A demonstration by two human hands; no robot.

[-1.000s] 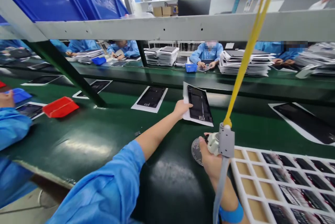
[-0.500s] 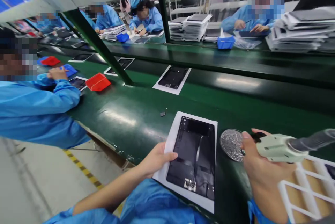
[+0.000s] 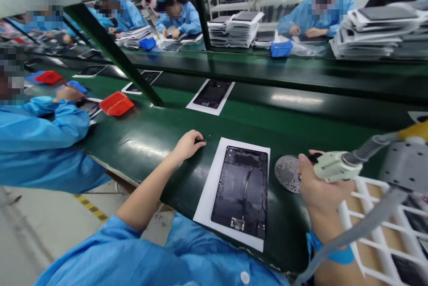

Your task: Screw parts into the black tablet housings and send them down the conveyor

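Well, in the head view, the left hand [image 3: 187, 146] sits on the green belt [image 3: 140, 161], fingers together on a small black bit [image 3: 201, 141]; I cannot tell if they pinch it. The right hand [image 3: 321, 183] is clamped around a pale green tool [image 3: 337, 166], just beside a round metal mesh [image 3: 286, 173]. A dark tablet back [image 3: 240, 188] lies on white paper [image 3: 203, 212] between the hands.

Carrier: a glossy green conveyor belt [image 3: 140, 156] is seen running lengthwise.
Laid flat on it: a black tablet panel [image 3: 240, 187], placed on a white paper sheet [image 3: 204, 208].
Set just beside: a round perforated metal disc [image 3: 287, 173].
Placed farther along: a red plastic tray [image 3: 117, 103].
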